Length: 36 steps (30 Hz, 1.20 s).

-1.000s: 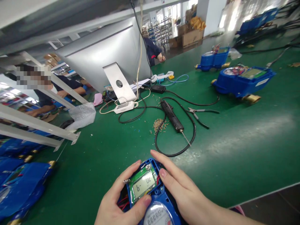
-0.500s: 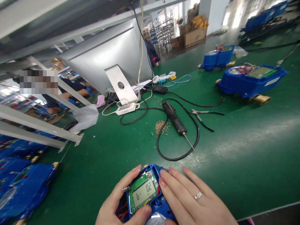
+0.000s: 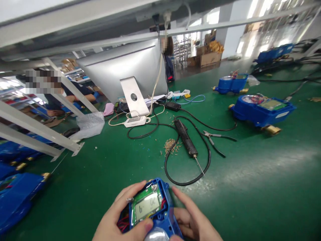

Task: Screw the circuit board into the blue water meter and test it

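Both the left hand (image 3: 117,222) and right hand (image 3: 194,224) grip the blue meter (image 3: 152,209) with closed fingers; better hold it level and steady.

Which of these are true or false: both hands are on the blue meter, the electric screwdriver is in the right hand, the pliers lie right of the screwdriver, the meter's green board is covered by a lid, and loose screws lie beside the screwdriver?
1. Both hands are on the blue meter. True: left hand and right hand grip its sides.
2. The electric screwdriver is in the right hand. False: it lies on the green mat, untouched.
3. The pliers lie right of the screwdriver. True.
4. The meter's green board is covered by a lid. False: the board and its display are exposed.
5. Loose screws lie beside the screwdriver. True: a small pile, to its left.
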Each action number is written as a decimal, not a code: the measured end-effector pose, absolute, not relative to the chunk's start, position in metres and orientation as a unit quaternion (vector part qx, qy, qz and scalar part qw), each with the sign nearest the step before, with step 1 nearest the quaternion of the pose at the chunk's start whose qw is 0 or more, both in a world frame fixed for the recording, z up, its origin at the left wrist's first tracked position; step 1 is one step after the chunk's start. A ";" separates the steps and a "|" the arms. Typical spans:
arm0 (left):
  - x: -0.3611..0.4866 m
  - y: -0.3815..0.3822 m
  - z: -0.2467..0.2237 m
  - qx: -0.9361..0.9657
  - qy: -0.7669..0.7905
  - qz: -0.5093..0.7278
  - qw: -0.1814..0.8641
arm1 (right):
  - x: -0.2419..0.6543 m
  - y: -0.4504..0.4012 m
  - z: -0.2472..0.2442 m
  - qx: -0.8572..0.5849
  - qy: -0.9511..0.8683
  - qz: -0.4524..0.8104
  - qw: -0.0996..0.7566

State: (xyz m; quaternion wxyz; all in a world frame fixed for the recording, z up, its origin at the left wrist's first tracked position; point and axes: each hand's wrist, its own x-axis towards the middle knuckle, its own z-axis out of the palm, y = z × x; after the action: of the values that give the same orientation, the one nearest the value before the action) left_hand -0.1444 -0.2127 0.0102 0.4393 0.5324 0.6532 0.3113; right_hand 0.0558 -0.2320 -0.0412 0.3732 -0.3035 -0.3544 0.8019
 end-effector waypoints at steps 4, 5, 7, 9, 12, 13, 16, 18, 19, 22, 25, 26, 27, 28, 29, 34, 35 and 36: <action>-0.146 -0.181 0.017 0.567 0.606 0.289 0.477 | 0.063 -0.202 -0.019 -0.367 -0.468 0.730 0.336; -0.146 -0.176 0.019 0.571 0.595 0.288 0.486 | 0.069 -0.190 -0.013 -0.414 -0.511 0.686 0.312; -0.145 -0.171 0.021 0.571 0.583 0.289 0.500 | 0.082 -0.156 -0.002 -0.537 -0.597 0.528 0.277; -0.145 -0.170 0.022 0.568 0.581 0.290 0.505 | 0.094 -0.115 0.003 -0.656 -0.608 0.311 0.321; -0.144 -0.173 0.023 0.567 0.578 0.291 0.509 | 0.102 -0.060 -0.004 -0.710 -0.588 0.235 0.308; -0.144 -0.173 0.023 0.569 0.576 0.292 0.509 | 0.102 -0.046 -0.010 -0.718 -0.583 0.233 0.302; -0.143 -0.173 0.027 0.578 0.570 0.292 0.505 | 0.101 -0.026 -0.024 -0.725 -0.564 0.260 0.297; -0.142 -0.172 0.031 0.591 0.570 0.289 0.492 | 0.104 -0.026 -0.025 -0.718 -0.545 0.297 0.315; -0.142 -0.172 0.032 0.600 0.572 0.288 0.479 | 0.109 -0.029 -0.022 -0.709 -0.535 0.320 0.330; -0.142 -0.171 0.033 0.629 0.582 0.285 0.429 | 0.129 -0.043 0.003 -0.656 -0.496 0.406 0.398; -0.142 -0.170 0.031 0.637 0.589 0.285 0.407 | 0.147 -0.054 0.039 -0.584 -0.439 0.468 0.498; -0.142 -0.170 0.030 0.634 0.589 0.288 0.410 | 0.150 -0.055 0.049 -0.562 -0.419 0.472 0.535; -0.141 -0.170 0.029 0.628 0.589 0.293 0.416 | 0.150 -0.055 0.057 -0.542 -0.400 0.467 0.574; -0.140 -0.169 0.029 0.620 0.590 0.299 0.422 | 0.148 -0.054 0.063 -0.522 -0.383 0.453 0.613; -0.139 -0.169 0.030 0.611 0.593 0.303 0.428 | 0.144 -0.051 0.066 -0.502 -0.368 0.433 0.652; -0.136 -0.169 0.035 0.588 0.607 0.298 0.444 | 0.108 -0.030 0.048 -0.411 -0.348 0.298 0.788; -0.136 -0.169 0.035 0.587 0.607 0.297 0.446 | 0.102 -0.026 0.042 -0.401 -0.352 0.284 0.797; -0.136 -0.169 0.035 0.586 0.605 0.299 0.448 | 0.097 -0.022 0.035 -0.394 -0.357 0.277 0.800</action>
State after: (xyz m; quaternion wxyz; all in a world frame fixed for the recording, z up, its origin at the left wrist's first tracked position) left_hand -0.1359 -0.1687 0.0354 0.4476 0.5863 0.6054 0.2989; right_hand 0.0973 -0.0223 0.0354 0.8004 -0.3940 -0.3572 0.2765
